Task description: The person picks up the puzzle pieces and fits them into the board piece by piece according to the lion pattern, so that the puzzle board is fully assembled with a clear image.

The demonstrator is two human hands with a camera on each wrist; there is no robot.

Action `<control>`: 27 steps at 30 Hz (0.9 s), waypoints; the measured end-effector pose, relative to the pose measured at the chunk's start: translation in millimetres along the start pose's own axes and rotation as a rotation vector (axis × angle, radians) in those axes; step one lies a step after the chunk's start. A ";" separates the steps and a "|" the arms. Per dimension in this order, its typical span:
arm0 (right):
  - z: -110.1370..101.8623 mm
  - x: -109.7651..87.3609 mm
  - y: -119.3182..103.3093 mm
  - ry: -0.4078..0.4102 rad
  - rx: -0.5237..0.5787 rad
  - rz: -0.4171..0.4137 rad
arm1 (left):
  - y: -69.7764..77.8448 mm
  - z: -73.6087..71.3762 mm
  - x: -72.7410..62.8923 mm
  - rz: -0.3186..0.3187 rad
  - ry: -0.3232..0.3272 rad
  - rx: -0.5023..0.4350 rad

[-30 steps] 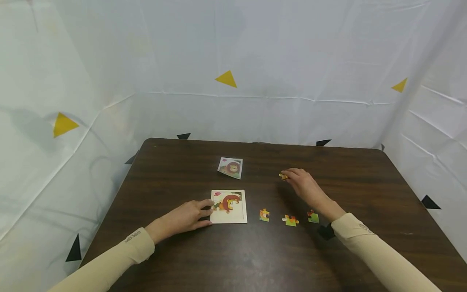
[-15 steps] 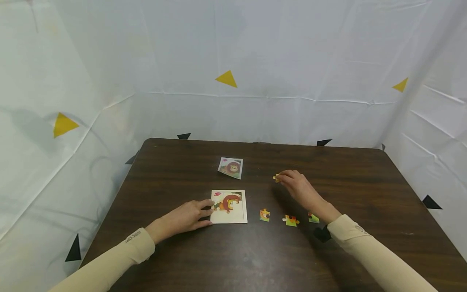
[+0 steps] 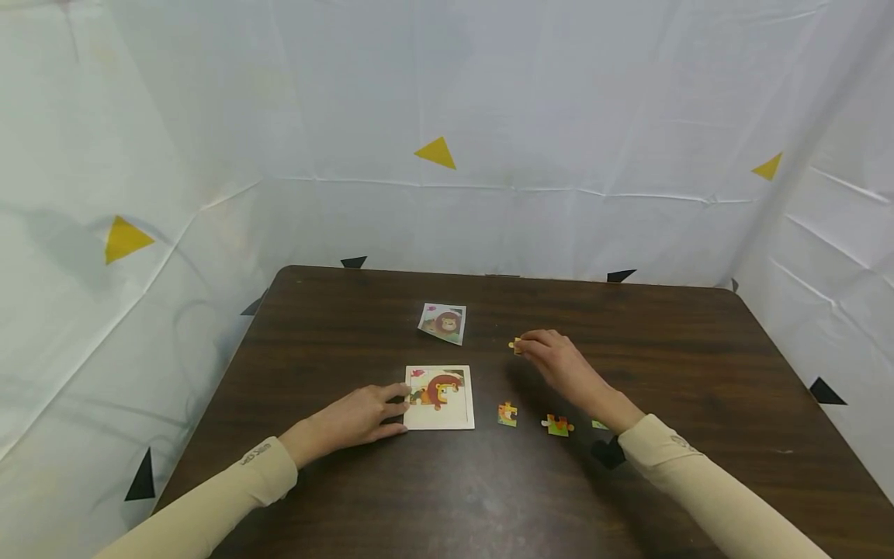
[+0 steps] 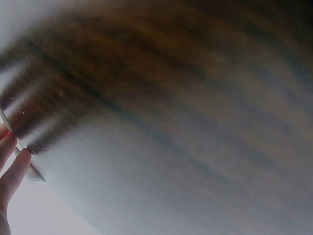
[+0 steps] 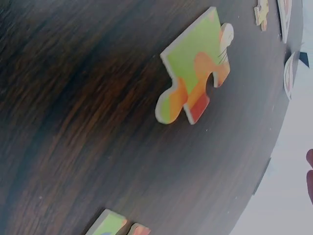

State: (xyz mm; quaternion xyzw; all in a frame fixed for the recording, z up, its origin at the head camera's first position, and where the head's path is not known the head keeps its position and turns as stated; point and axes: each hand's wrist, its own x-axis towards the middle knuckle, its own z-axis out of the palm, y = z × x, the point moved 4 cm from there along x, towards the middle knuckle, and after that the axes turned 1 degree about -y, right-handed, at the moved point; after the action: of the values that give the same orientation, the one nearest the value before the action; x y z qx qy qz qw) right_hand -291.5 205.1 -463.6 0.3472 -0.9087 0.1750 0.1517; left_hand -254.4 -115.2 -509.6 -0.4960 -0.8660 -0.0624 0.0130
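A square lion puzzle board lies on the table, its upper part filled with pieces and the lower part bare. The fingers of my left hand rest along its left edge, nearly straight; in the left wrist view the fingertips touch that edge. Up and to the right of the board, my right hand pinches a small yellowish puzzle piece above the table. In the right wrist view only bits of the right fingertips appear, and the held piece is out of sight.
Three loose puzzle pieces lie right of the board: an orange-yellow one, a green-and-orange one and a green one partly behind my right wrist. A lion picture card lies beyond the board on the dark table.
My right hand has moved left toward the board with the puzzle piece pinched in it, its forearm now covering most of the rightmost loose piece. My left hand has stayed at the board's edge.
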 end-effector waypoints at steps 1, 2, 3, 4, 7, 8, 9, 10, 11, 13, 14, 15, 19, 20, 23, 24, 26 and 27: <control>-0.1 0.5 -1.0 -0.005 0.002 0.004 | -0.1 0.1 -0.1 0.001 0.001 0.001; -0.1 1.0 -1.9 -0.007 0.003 0.005 | -0.1 0.1 -0.1 0.002 0.002 0.001; -0.2 1.5 -2.8 -0.007 0.004 0.004 | -0.1 -0.3 -0.3 0.002 0.003 0.001; 0.0 2.1 -3.7 -0.007 0.004 0.000 | -0.4 -0.3 -0.3 0.002 0.004 0.001; 0.8 4.0 -6.0 0.003 0.003 -0.017 | -1.0 -0.6 -0.7 0.002 0.011 0.000; 1.3 4.6 -6.9 0.007 0.005 -0.025 | -1.0 -0.4 -0.8 0.002 0.012 -0.003; 1.8 5.2 -7.9 0.010 0.006 -0.034 | -1.2 0.0 -0.7 0.003 0.015 -0.003; 2.4 5.7 -8.7 0.012 0.006 -0.041 | -1.4 0.4 -0.7 0.002 0.016 -0.005; 3.0 6.0 -9.3 0.014 0.006 -0.050 | -1.3 0.4 -0.8 0.001 0.017 -0.008; 4.0 6.3 -10.9 0.014 0.013 -0.060 | -1.2 0.4 -0.6 -0.002 0.014 -0.015; 4.5 6.5 -11.6 0.014 0.014 -0.064 | -1.2 0.3 -0.6 -0.004 0.012 -0.018; 5.2 6.6 -12.1 0.012 0.015 -0.064 | -1.1 0.3 -0.5 -0.006 0.008 -0.019; 7.9 7.3 -14.6 -0.004 0.024 -0.061 | -0.4 0.0 -0.4 -0.014 -0.010 -0.018; 8.7 7.6 -15.4 -0.008 0.025 -0.062 | -0.3 0.0 -0.3 -0.015 -0.013 -0.016; 9.9 8.1 -18.7 -0.025 0.031 -0.060 | -0.2 -0.6 -0.4 -0.014 -0.011 -0.012; 10.1 8.3 -19.8 -0.030 0.033 -0.059 | -0.1 -0.7 -0.1 -0.010 -0.008 -0.011; 10.3 8.8 -21.6 -0.037 0.034 -0.058 | -0.1 -1.3 0.1 -0.005 -0.002 -0.012; 10.4 9.2 -22.3 -0.040 0.033 -0.057 | -0.2 -1.4 0.2 -0.002 0.001 -0.014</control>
State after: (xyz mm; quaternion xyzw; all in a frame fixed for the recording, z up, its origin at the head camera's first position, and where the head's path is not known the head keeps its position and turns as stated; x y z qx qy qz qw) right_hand -284.4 179.8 -464.5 0.3787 -0.8984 0.1786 0.1324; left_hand -254.7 -115.3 -508.2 -0.4951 -0.8661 -0.0685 0.0098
